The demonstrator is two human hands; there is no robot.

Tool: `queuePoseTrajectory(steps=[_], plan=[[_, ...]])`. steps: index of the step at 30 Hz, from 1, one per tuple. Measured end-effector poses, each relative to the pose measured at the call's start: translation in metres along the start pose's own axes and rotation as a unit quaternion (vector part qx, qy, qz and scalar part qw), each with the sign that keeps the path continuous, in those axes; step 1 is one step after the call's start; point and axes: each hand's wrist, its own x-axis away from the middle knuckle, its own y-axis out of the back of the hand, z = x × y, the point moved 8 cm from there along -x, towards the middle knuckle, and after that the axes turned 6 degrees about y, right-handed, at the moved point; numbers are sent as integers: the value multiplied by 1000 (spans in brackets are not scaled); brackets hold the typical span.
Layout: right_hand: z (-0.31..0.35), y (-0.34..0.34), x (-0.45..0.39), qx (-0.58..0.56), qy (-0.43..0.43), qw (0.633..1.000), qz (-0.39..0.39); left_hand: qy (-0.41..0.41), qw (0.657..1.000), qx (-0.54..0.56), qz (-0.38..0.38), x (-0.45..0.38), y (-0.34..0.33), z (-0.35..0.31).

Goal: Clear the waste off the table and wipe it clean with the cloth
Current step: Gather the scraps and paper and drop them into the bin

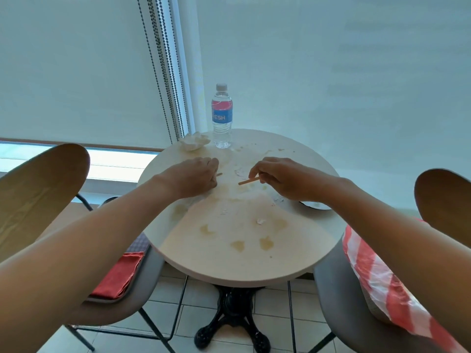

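Observation:
A round beige table (229, 263) carries brown spill stains (266, 242) and crumbs. My right hand (277, 178) pinches a thin wooden stick (246, 182) just above the tabletop. My left hand (196, 177) lies curled on the table, and the tip of a second wooden stick (219, 174) pokes out from under its fingers. A crumpled white tissue (195, 144) sits at the far left edge. A small white paper scrap (260, 221) lies mid-table. A folded red cloth (117, 276) rests on the left chair seat.
A clear water bottle (222, 115) with a blue label stands at the table's far edge. A dark-rimmed plate (317, 205) peeks out under my right wrist. A red-and-white striped plastic bag (382, 284) lies on the right chair. Window blinds hang behind.

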Motion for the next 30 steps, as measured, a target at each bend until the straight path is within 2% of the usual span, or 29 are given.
queuePoseTrajectory(steps=[3, 8, 14, 17, 23, 30], plan=[[1, 1, 3, 9, -13, 1000, -6, -15, 999, 24, -43, -2, 9, 3], [7, 11, 12, 26, -33, 998, -47, -13, 994, -32, -106, -7, 30, 7], [17, 19, 31, 47, -78, 993, -79, -37, 996, 6, -78, -14, 41, 0], [20, 21, 44, 55, -99, 989, -94, -41, 996, 74, -39, -19, 42, -12], [18, 34, 97, 61, -145, 980, -123, -96, 986, 137, -22, -30, 49, -66], [-18, 58, 183, 60, -222, 962, -150, -168, 970, 177, 1, -60, 57, -165]])
